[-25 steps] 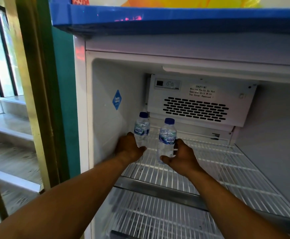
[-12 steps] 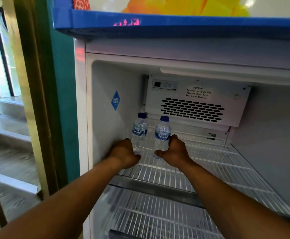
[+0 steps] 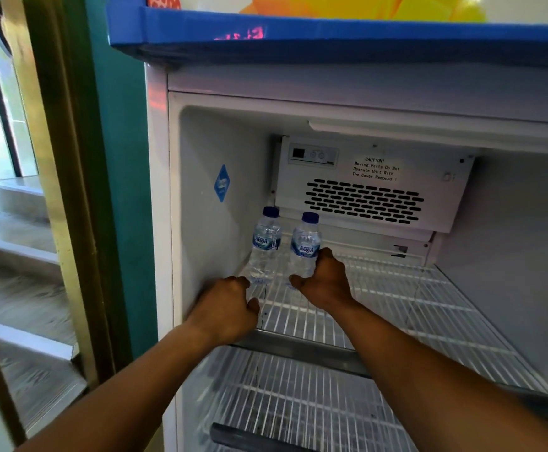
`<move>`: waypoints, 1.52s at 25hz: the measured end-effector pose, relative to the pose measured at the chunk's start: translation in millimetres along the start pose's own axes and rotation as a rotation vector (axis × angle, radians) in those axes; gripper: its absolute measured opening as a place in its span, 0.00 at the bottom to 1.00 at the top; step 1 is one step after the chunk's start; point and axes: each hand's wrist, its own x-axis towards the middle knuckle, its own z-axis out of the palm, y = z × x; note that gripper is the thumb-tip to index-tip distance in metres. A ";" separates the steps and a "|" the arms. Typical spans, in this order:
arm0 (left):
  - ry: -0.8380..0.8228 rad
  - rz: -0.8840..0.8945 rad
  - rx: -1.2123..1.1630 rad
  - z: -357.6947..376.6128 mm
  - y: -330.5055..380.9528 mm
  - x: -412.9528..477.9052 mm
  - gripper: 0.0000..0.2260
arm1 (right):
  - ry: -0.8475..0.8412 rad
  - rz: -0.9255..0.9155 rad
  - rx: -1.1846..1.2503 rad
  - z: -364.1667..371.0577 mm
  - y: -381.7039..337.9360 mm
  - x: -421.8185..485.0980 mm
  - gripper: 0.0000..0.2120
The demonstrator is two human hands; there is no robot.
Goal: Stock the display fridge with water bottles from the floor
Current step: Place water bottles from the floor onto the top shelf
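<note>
Right hand point(image 3: 326, 280) grips the right bottle point(image 3: 305, 247); left hand point(image 3: 228, 309) curls beside the left bottle point(image 3: 265, 244) (grip unclear).

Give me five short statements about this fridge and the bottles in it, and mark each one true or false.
1. The left bottle and the right bottle stand upright on the upper shelf. True.
2. Their caps are red. False: both are blue.
3. The right hand grips the right bottle. True.
4. The bottles stand by the right wall. False: they stand at the back, by the left wall.
5. A vent panel hangs on the back wall above the bottles. True.
</note>
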 end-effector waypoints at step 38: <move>-0.487 -0.267 -0.014 210.8 -331.8 -467.6 0.17 | -0.719 0.174 -0.255 322.4 38.3 -492.9 0.02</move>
